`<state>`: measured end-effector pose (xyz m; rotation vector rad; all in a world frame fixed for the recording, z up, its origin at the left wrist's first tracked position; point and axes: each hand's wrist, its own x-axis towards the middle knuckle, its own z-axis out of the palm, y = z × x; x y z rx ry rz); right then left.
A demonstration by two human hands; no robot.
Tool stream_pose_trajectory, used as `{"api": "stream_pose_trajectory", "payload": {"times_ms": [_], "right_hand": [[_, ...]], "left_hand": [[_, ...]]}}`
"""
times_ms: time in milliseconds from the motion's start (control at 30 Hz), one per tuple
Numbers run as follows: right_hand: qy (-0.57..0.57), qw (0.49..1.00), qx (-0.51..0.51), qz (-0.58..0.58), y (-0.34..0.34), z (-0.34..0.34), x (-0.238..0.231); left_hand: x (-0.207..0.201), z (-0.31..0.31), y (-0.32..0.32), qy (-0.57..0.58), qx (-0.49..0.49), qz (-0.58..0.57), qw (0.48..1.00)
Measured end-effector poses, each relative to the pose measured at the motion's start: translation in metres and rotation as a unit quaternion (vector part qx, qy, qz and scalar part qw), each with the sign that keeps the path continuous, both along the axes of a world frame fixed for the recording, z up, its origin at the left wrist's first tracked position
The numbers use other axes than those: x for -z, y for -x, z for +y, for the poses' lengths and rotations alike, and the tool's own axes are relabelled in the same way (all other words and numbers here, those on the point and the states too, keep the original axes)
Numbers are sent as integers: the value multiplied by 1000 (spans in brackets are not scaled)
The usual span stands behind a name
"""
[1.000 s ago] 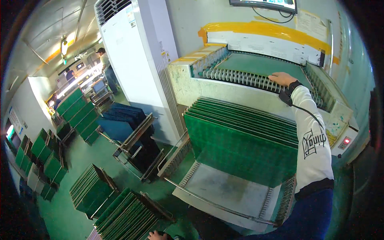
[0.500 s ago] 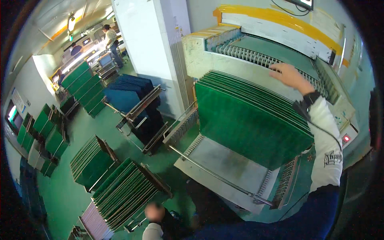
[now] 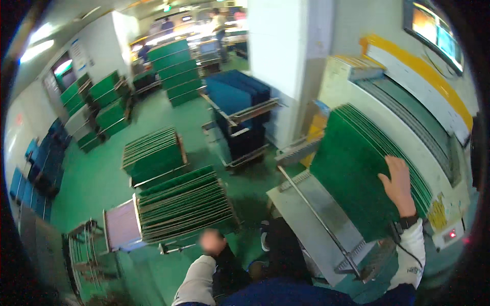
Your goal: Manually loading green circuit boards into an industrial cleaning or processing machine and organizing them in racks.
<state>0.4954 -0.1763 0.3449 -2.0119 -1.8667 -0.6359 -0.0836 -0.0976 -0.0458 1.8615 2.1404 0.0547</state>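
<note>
Several green panels [image 3: 352, 168] stand on edge, packed side by side in a metal rack [image 3: 321, 209] at the right. Over the top of the front panel is my right hand [image 3: 400, 186], thumb apart from the fingers and nothing held; whether it touches the panel I cannot tell. My left hand [image 3: 212, 242] hangs low near the middle, in front of a floor rack of green panels [image 3: 178, 209]. Its fingers are smeared, so its grip does not show.
A machine with a roller bed [image 3: 408, 122] runs along the right wall below a screen [image 3: 436, 33]. Dark blue panels [image 3: 237, 97] fill a wheeled rack by the white pillar [image 3: 275, 66]. More racks of green panels [image 3: 176, 71] stand further back, where people work at a lit bench.
The view has swung to the left. My right hand has come down from above the machine's rollers to the top of the racked green panels. My left hand stays low.
</note>
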Motion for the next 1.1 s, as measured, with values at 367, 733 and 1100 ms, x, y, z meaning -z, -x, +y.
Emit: {"api": "stream_pose_trajectory", "payload": {"times_ms": [367,733,1100], "right_hand": [[30,987,156,23,-70,25,36],[-22,977,209,-24,-34,24,43],[-82,978,187,-43,-42,26,53]], "left_hand": [[-6,-5,-3,-23,-27,-8,999],[-8,-6,-7,-22,-31,-10,999],[-4,-3,-5,-3,-19,14,1000]]}}
